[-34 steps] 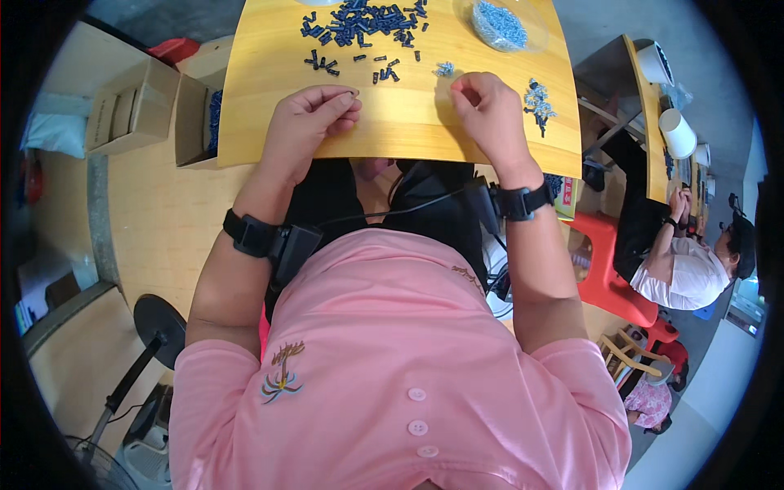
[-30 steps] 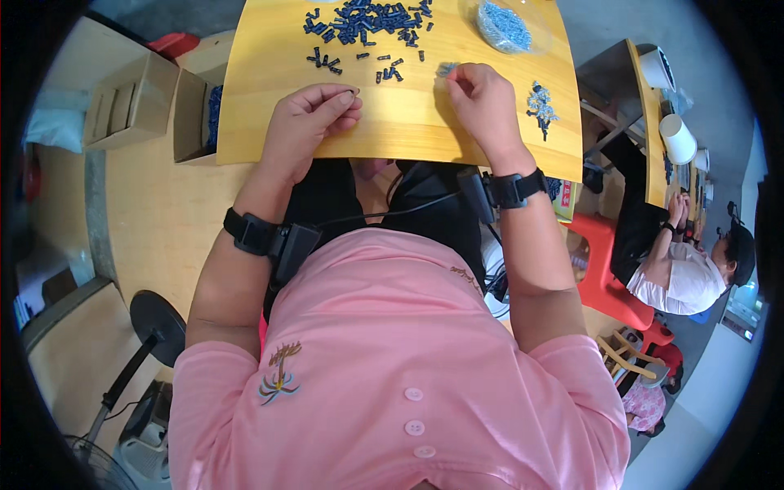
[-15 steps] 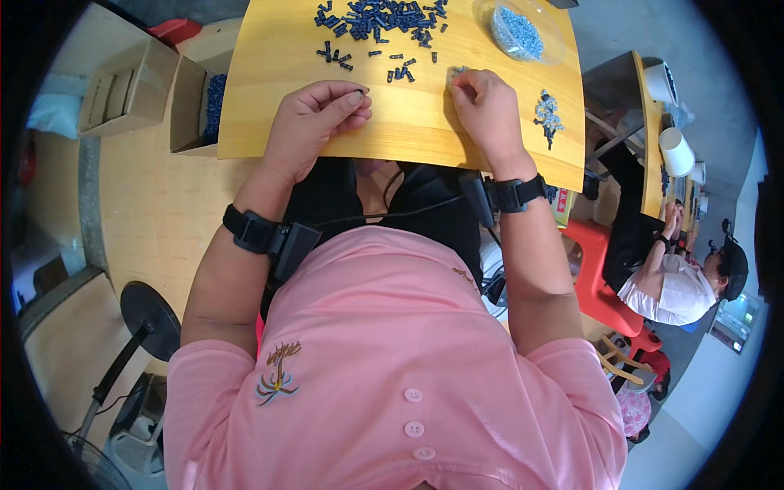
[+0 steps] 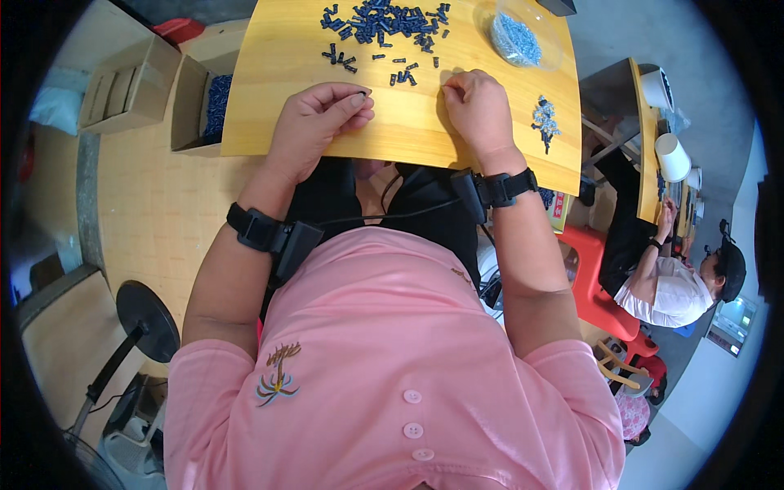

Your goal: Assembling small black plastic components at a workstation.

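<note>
From the head view, your left hand (image 4: pixel 314 122) rests on the board (image 4: pixel 269 98) with its fingers curled in and thumb and forefinger pinched on one small dark part (image 4: pixel 359 95). Your right hand (image 4: pixel 479 110) lies fist-like just right of the loose parts (image 4: pixel 402 77); its fingers are tucked under, so you cannot tell whether they hold anything. The main pile (image 4: pixel 384 18) sits at the far edge, with a clear bag (image 4: pixel 516 39) of pale pieces to its right and a small cluster (image 4: pixel 543 121) near the right rim. These parts look light, stiff and smooth, likely to roll or slip, so take each by its sides between fingertips. The near edge runs just under your wrists, and the right rim is close to the cluster. Bare board lies between your hands and to the left; a box (image 4: pixel 200 102) stands below the left edge.
</note>
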Demonstrator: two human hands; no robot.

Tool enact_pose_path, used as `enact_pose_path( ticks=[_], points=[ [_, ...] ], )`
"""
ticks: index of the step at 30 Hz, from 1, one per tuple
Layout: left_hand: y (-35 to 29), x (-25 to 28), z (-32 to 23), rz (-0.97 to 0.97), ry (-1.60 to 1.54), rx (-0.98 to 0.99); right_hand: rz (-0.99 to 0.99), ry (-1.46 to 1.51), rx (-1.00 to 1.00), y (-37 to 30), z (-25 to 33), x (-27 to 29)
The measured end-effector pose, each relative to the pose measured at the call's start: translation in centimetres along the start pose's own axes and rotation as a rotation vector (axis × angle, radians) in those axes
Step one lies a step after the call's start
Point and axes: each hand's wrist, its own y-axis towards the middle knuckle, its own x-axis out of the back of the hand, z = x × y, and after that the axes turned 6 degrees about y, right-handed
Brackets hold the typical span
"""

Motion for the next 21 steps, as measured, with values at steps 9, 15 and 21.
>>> enact_pose_path(
  ticks=[9,15,21],
  points=[
    [-0.3,-0.4,-0.4,0.022,0.14,-0.013,0.028,0.311,-0.193,-0.8,2.3,1.6],
    [-1.2,-1.2,-0.5,0.034,0.317,-0.116,0.149,1.047,-0.425,-1.8,3.6,2.6],
    [-1.9,-2.9,-1.8,0.079,0.331,-0.15,0.264,1.391,-0.496,-2.5,5.3,3.5]
  ],
)
